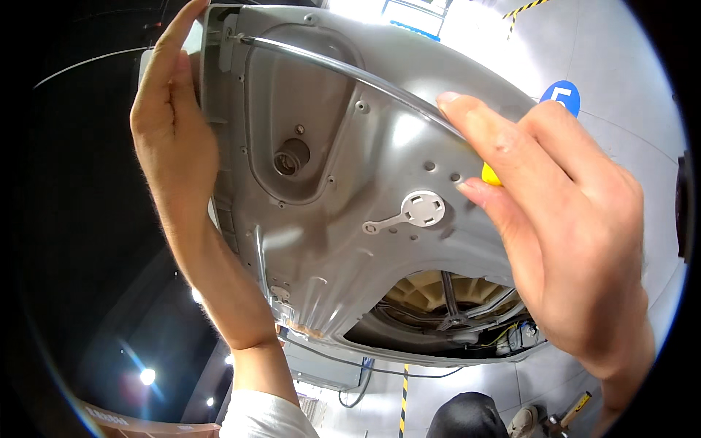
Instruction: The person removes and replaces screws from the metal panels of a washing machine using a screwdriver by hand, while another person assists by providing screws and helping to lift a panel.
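Note:
A grey metal panel point(307, 197), seemingly the back of a washing machine, fills the middle of the view. My right hand point(577, 212) is closed around a screwdriver point(350, 71); a bit of its yellow handle shows between the fingers. The long shaft slants up and left, its tip at a screw point point(232, 36) in the panel's upper left corner. My left hand point(171, 124) grips the left edge at that corner, index finger stretched along it; its other fingers are partly hidden. A white round plastic cap with an arm point(422, 209) sits mid-panel.
Below the panel's middle, an opening point(431, 306) shows a spoked wheel and wires. A grey box point(321, 365) and a cable lie beyond the lower edge. A dark-clad knee point(467, 417), a shoe point(523, 422) and a yellow-black handled tool point(577, 409) are at the bottom right.

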The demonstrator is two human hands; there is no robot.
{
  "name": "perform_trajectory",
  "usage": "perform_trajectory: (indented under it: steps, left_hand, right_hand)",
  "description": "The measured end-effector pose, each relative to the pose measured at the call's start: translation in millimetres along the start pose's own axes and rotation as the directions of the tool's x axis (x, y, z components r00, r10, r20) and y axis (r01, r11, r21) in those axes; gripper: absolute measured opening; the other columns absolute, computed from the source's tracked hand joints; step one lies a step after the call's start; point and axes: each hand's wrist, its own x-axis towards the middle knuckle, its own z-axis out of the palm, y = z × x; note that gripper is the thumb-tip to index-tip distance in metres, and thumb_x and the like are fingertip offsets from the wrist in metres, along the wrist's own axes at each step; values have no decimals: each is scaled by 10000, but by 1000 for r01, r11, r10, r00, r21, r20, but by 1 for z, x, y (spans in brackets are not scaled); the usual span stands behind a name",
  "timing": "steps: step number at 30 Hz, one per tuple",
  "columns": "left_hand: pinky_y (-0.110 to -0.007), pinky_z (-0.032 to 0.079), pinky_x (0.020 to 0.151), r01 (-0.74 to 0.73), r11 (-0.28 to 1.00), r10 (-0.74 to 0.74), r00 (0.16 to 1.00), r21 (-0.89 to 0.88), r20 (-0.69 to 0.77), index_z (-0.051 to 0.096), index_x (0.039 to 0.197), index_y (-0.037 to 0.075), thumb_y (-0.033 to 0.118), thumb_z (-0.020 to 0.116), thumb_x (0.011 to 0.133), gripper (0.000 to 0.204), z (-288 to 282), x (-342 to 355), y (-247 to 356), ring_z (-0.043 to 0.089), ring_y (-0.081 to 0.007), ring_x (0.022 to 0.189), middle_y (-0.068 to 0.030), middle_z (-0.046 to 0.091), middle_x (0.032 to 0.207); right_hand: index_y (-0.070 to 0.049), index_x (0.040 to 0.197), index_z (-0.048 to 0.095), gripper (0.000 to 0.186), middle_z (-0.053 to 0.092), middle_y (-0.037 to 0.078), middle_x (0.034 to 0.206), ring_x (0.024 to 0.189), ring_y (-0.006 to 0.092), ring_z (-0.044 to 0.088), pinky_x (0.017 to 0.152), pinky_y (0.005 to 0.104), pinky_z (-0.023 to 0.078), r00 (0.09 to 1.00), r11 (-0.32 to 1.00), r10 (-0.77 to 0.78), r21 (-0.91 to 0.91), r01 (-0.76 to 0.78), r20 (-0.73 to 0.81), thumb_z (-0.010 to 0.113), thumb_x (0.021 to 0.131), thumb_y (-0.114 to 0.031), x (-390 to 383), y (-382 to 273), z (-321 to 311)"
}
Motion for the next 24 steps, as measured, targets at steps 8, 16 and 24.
perform_trajectory:
  steps: [8,16,24]
  left_hand:
    - [-196,393,588,-67,998,66,996,17,57,591,1227,170,127,359,992,333,-1,2,-10,451,-22,591,9,620,818]
    - [-187,358,542,-91,981,97,995,172,-31,624,1177,199,198,359,1002,317,-10,9,0,420,-8,553,45,526,684]
    - [-220,401,592,-35,996,32,999,85,38,620,1180,225,186,354,1002,323,1,13,-2,422,-19,576,43,474,668]
  right_hand:
    - [-14,1151,600,515,466,95,720,588,198,505,520,310,410,1000,1000,4,20,-4,-20,663,657,119,1,-5,9]
    - [-24,1152,600,455,488,98,729,616,200,527,552,305,419,1000,997,-14,-74,14,-6,650,712,78,0,-1,0]
    - [-41,1161,600,437,503,96,725,608,199,508,556,311,416,999,995,-35,-89,34,-8,654,737,49,-3,8,1]
